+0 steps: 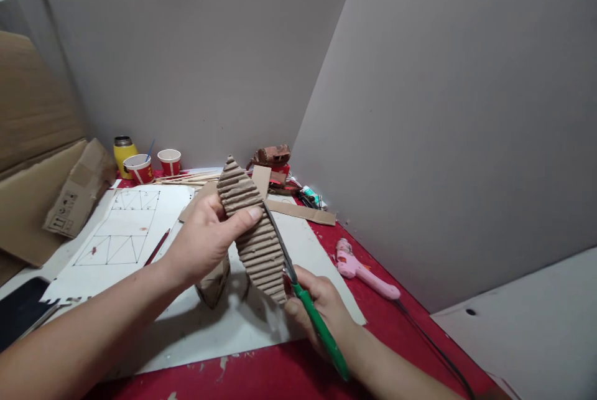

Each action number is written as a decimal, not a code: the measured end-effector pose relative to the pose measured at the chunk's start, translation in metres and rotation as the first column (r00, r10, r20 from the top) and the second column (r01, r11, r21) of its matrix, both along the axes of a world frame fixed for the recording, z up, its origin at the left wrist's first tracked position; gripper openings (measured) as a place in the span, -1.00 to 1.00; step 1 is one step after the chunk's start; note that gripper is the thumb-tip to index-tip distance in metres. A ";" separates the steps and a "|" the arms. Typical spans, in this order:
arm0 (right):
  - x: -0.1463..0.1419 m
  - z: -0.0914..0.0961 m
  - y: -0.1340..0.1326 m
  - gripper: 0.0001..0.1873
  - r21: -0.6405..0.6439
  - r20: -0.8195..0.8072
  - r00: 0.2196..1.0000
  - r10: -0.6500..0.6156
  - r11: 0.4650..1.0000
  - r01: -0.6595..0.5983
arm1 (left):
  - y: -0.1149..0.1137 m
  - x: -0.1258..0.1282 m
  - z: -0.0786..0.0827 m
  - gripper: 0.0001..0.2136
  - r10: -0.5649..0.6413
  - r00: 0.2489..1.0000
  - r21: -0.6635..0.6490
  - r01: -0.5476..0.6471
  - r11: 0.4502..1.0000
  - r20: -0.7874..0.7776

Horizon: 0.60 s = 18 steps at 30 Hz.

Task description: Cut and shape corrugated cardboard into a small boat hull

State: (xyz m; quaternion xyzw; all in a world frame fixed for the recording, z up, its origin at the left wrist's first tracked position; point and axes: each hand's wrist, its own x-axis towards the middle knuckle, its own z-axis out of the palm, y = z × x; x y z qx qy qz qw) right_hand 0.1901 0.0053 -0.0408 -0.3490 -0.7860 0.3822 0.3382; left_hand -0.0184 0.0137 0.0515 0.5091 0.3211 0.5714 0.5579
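Note:
My left hand [212, 229] grips a leaf-shaped piece of corrugated cardboard [259, 254], its thumb pressed on the ridged face. The piece is tilted, with its pointed tip up. Green-handled scissors [321, 328] are in my right hand [326, 303], with the blades running along the cardboard's right edge. Whether the blades are apart is hard to make out. Beneath my left hand, another folded cardboard piece [214, 285] rests on the white sheet [280, 331], partly hidden.
A pink glue gun [366, 272] with a cord lies on the red table [261, 375] at right. To the left are a paper with a line drawing [125, 226], a dark phone-like object [25, 306] and cardboard boxes [69, 195]. Paper cups [138, 170] and a yellow bottle [122, 154] stand behind.

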 end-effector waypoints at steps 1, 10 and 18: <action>0.000 0.000 0.001 -0.43 0.008 0.007 1.000 0.002 1.000 -0.002 | 0.000 0.000 0.000 -0.86 0.000 1.000 -0.002 0.000 1.000 -0.016; 0.004 0.004 0.004 -0.41 0.003 0.024 1.000 0.014 1.000 -0.014 | 0.001 0.002 -0.008 -0.82 -0.097 0.990 -0.015 0.096 0.995 -0.103; 0.002 0.003 0.001 -0.41 -0.012 -0.012 1.000 -0.005 1.000 0.005 | 0.002 0.000 -0.002 -0.83 -0.113 0.989 -0.009 0.113 0.994 -0.098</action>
